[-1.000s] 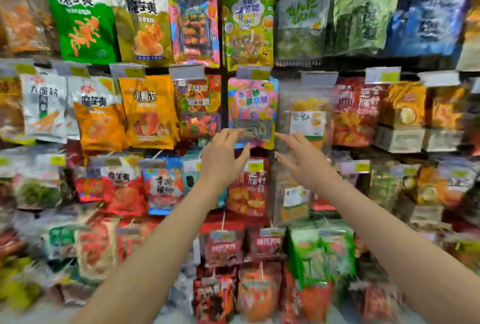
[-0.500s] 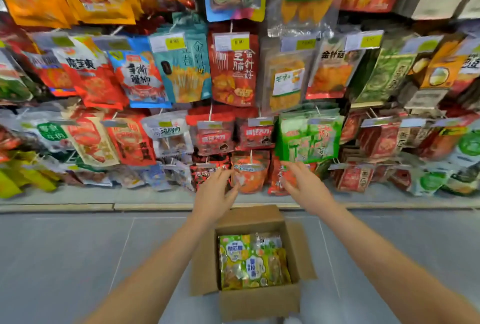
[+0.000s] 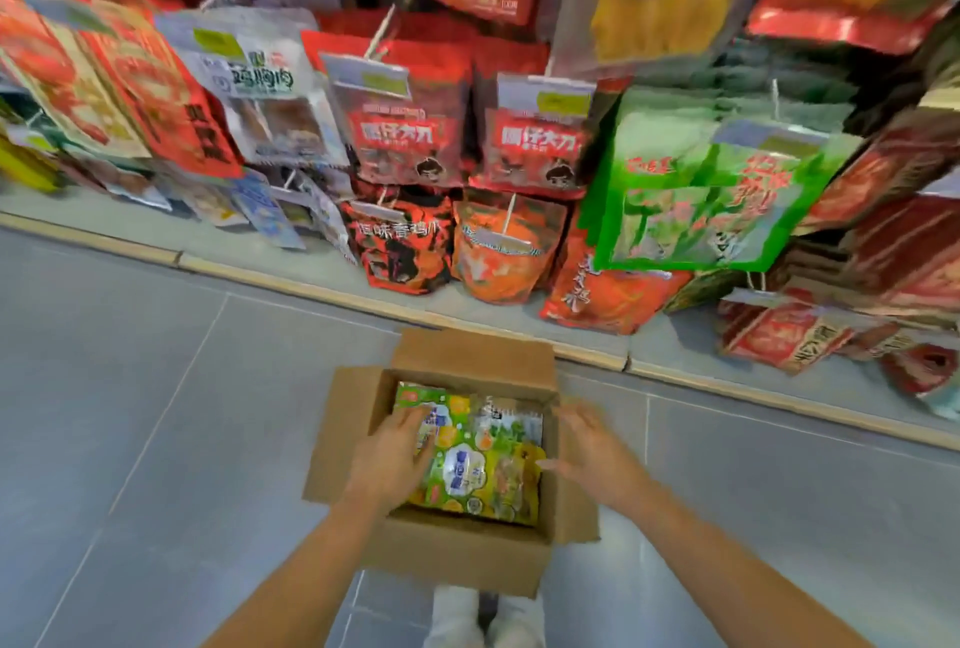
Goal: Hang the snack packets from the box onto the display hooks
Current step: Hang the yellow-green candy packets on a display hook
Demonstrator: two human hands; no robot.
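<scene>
open cardboard box (image 3: 457,551) on the floor, green snack packets (image 3: 470,465) inside, left hand (image 3: 392,460) fingers flat on them, right hand (image 3: 597,455) spread loose, holding nothing

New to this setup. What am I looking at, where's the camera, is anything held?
No machine here: a person's two bare hands, filmed by one wide-angle camera worn on the head, looking forward and down. An open cardboard box stands on the grey floor with snack packets lying inside. Behind it, hanging packets fill the display. The left hand rests straight fingers on the packets in the box; the right hand is open above its right side. Nothing is gripped.
</scene>
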